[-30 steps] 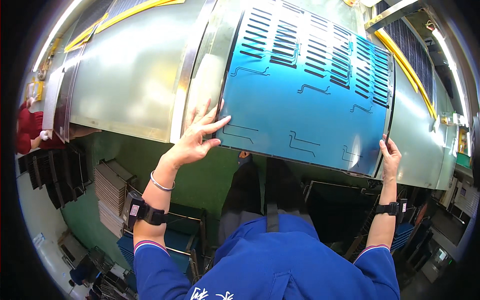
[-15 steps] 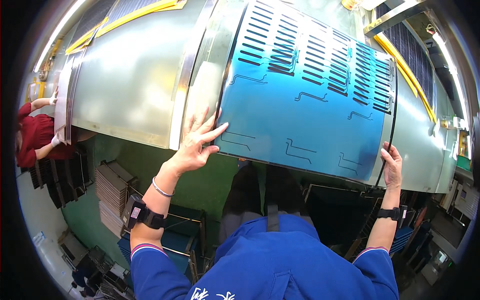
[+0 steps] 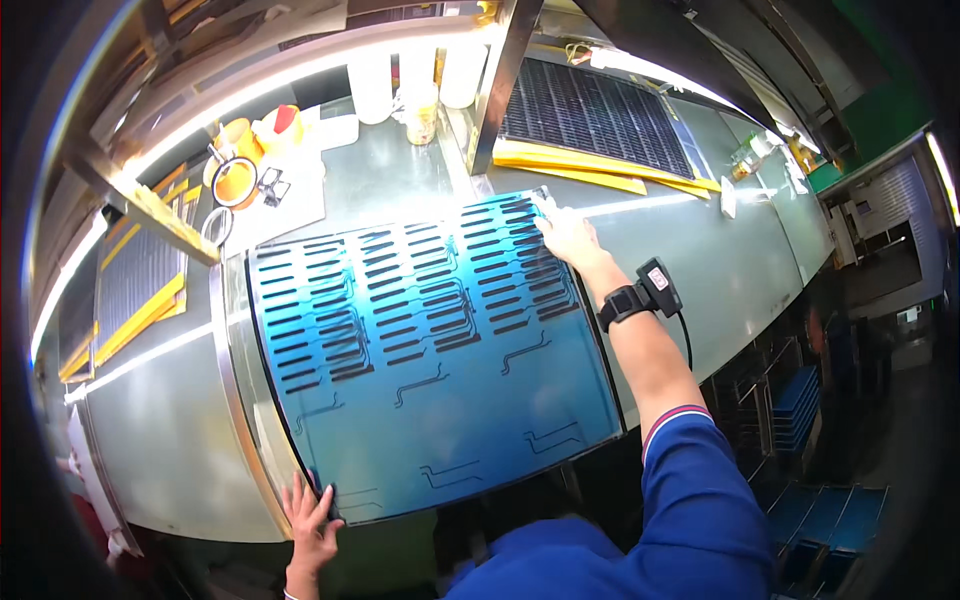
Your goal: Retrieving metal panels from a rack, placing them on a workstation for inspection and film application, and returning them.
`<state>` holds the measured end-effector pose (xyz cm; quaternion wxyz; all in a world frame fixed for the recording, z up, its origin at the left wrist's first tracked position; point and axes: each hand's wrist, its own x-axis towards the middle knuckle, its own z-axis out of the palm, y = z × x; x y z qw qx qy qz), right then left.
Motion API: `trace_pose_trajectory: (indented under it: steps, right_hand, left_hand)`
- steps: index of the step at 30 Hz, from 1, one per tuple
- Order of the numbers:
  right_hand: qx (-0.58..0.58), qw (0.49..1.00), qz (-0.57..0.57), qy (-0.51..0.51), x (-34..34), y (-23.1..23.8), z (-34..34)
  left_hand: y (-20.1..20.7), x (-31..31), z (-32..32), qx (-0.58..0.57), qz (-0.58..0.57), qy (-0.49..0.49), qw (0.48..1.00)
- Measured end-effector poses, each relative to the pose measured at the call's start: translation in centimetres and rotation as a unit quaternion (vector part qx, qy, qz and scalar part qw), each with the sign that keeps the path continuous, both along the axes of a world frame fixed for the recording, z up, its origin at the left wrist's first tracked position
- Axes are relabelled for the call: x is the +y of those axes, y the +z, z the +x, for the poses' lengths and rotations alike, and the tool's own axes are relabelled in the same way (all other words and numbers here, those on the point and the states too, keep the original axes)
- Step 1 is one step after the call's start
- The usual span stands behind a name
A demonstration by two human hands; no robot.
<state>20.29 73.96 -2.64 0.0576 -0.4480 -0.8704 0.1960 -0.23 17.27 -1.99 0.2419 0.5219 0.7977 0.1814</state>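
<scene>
Touching the near left corner of a blue panel (image 3: 400,420) with the left hand (image 3: 313,525) splayed wide, and the far right corner with the right hand (image 3: 568,238) (cannot tell, for either, whether gripped or merely pressed). Lies, patterned with black bars and lines (image 3: 336,338), on the grey workbench (image 3: 165,440), near a dark gridded sheet (image 3: 600,110) edged with yellow strips (image 3: 570,168).

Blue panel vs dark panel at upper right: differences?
Marking: the blue panel bears separate dark bars and thin bent lines; the dark panel, a dense grid.
Contact: the left hand and right hand are on the blue panel; neither is on the dark panel.
Shared: both look flat.
</scene>
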Motion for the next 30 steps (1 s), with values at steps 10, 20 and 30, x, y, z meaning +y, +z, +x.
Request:
trace_pose_trajectory:
  steps: [10, 20, 30]
  right_hand:
    - [-0.115, 0.993, 0.005, -0.025, 0.9, 0.7, -2.2]
    - [-0.165, 0.986, 0.03, -0.006, 1.5, 0.9, -2.5]
    - [0.038, 0.963, 0.264, 0.04, -0.3, -3.5, -1.8]
  left_hand:
    - [-0.2, -0.4, -0.3, 0.003, -0.01, -0.003, 1.0]
    - [-0.2, -0.1, -0.1, 0.002, -0.027, 0.002, 1.0]
    - [1.5, 1.8, 4.0, 0.167, -0.177, 0.004, 0.97]
